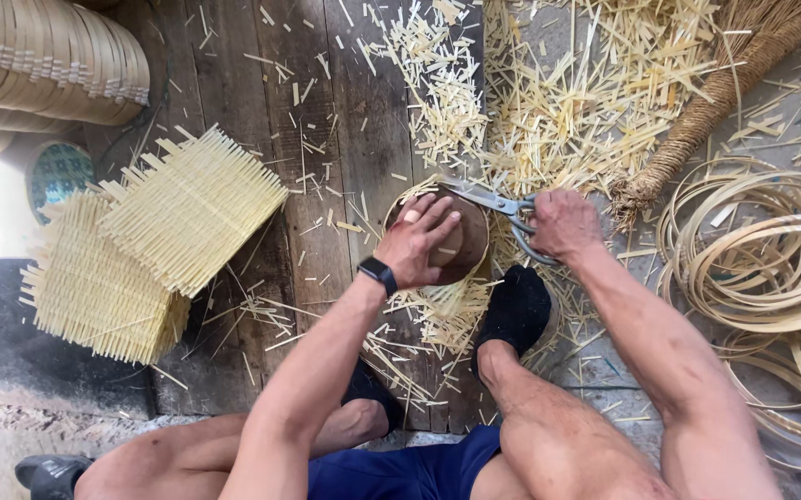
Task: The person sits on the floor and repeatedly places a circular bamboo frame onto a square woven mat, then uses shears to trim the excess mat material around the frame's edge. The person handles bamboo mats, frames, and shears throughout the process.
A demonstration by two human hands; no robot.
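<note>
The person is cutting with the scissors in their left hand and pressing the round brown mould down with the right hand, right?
Not quite: the hands are swapped. The head view shows the scissors in the right hand, while the left hand presses down on the round brown mould. The rest is right: the blades are cutting at the mould's edge.

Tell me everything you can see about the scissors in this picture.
The scissors are large metal shears with grey blades and looped handles. The right hand grips the handles, its fingers through the loops. The blades lie nearly flat, pointing left, slightly parted at the rim of the round brown mould that the left hand presses down. Cut pale bamboo strips lie scattered beneath and behind them.
</note>
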